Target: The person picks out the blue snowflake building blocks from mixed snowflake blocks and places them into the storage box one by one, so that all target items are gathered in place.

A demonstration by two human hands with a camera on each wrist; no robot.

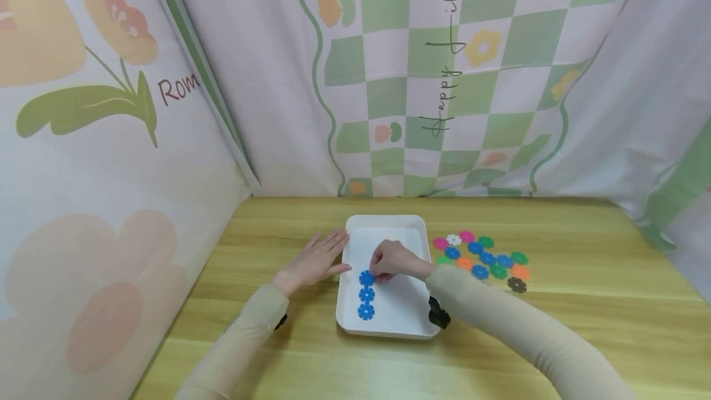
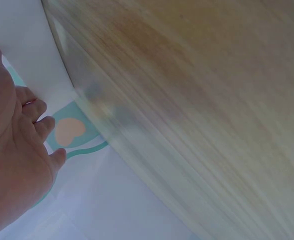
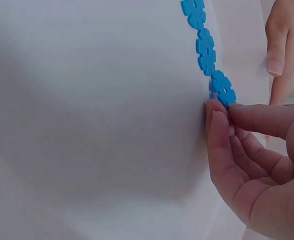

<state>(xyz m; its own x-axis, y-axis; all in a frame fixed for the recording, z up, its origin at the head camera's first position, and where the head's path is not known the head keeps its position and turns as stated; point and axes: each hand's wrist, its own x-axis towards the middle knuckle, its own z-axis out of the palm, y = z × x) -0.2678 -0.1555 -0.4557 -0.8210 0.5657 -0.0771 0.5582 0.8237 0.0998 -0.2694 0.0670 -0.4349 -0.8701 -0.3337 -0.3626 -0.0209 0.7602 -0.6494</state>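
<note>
Inside the white tray [image 1: 397, 320], a column of blue snowflake discs [image 1: 366, 294] runs along the left side. My right hand [image 1: 395, 259] is over the tray at the far end of that column. Its thumb and index finger pinch the edge of the last blue snowflake disc [image 3: 223, 90], which stands slightly tilted against its neighbour; the fingertips hide its near edge. My left hand [image 1: 318, 261] lies at the tray's left rim, fingers extended and touching the edge. In the left wrist view, that hand [image 2: 17, 140] shows its palm side beside the white tray wall [image 2: 34, 45].
Right of the tray, loose snowflake discs in pink, white, green, orange and blue [image 1: 487, 258] are spread on the wooden table [image 1: 289, 350]. A brown disc [image 1: 516, 284] sits nearest the front. A printed curtain [image 1: 444, 79] hangs behind, and a patterned wall panel [image 1: 111, 202] borders the left.
</note>
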